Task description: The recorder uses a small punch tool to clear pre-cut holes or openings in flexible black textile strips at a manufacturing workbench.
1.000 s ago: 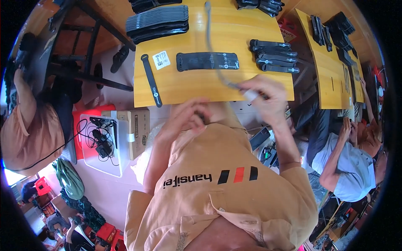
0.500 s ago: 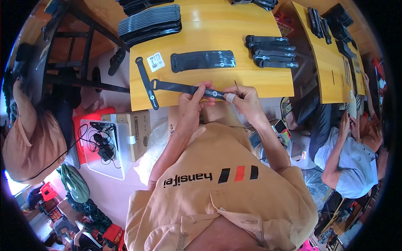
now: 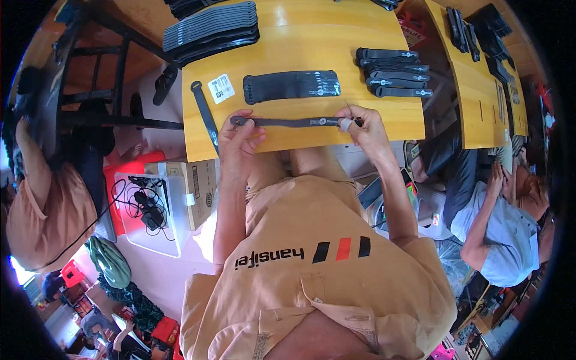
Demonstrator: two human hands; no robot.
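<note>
A black cable strap is stretched level between my hands over the table's near edge. My left hand pinches its left end, where the slotted loop is. The other end is gripped by my right hand, which has white tape round a finger. A thin dark point sticks up from the right fingers; what it belongs to is hidden. Beside my left hand lies a single black strap, partly covered. Just beyond my hands is a neat bundle of black straps, and a white label sits left of it.
Several folded straps lie at the right of the yellow table. A tall stack of straps stands at the far left. On the floor to the left, a clear plastic bin holds black cables beside a cardboard box.
My left hand has slid left along the strap to its looped end. My right hand has shifted slightly right, and the strap now runs straighter between them.
</note>
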